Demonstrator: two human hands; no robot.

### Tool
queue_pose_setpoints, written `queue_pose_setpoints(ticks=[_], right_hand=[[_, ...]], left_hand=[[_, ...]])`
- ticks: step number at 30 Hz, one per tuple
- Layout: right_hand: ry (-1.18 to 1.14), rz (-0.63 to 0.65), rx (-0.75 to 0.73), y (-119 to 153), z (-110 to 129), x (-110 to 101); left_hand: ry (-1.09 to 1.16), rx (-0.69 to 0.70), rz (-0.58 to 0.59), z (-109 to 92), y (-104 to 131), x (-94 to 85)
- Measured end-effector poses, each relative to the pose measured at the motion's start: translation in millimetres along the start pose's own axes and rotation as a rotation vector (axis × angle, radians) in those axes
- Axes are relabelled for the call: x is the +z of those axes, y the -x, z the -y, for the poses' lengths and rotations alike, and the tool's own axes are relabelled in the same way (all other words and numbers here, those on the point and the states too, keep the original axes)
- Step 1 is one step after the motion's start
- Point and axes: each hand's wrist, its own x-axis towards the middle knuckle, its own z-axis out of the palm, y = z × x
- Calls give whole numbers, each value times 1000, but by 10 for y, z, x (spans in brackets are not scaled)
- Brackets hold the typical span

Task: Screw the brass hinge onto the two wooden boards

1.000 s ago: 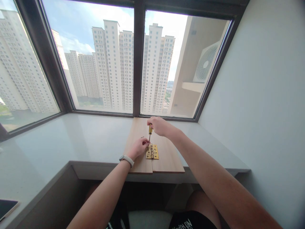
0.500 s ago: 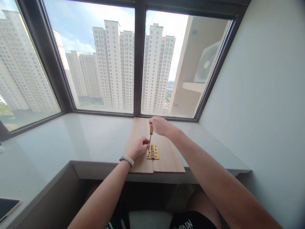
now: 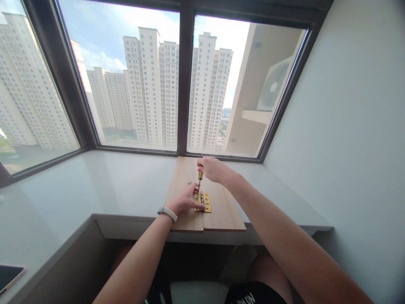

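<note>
A brass butt hinge (image 3: 207, 202) lies opened flat across two light wooden boards (image 3: 223, 217) laid side by side. My right hand (image 3: 210, 168) is closed around the yellow handle of a screwdriver (image 3: 200, 175). The screwdriver stands nearly upright, its tip at the upper part of the hinge's left leaf; any screw under it is too small to make out. My left hand (image 3: 187, 198) lies over the left board and hinge leaf, fingers near the shaft and thumb on the hinge's lower part. Its thumb and fingers are spread apart, hiding part of the left leaf.
The boards rest on a white windowsill counter (image 3: 126, 185), reaching back to the dark window frame (image 3: 185, 105). Small dark pieces (image 3: 189, 183) sit beyond my left hand. A dark-screened device (image 3: 11, 276) lies at the lower left. A white wall (image 3: 354, 126) rises on the right.
My left thumb has swung out onto the lower part of the hinge, spreading away from the fingers. My right hand stays on the screwdriver, in nearly the same place.
</note>
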Motion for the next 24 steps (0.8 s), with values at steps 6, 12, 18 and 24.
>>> queue_pose_setpoints(ticks=[6, 12, 18, 24], right_hand=[[-22, -3, -22, 17, -7, -5], [-34, -5, -26, 24, -27, 2], [-33, -16, -36, 42, -30, -10], [-23, 11, -73, 74, -41, -33]], left_hand=[[-15, 1, 10, -16, 12, 3], [5, 3, 21, -11, 12, 5], [-20, 9, -23, 13, 9, 16], [-15, 16, -26, 10, 15, 4]])
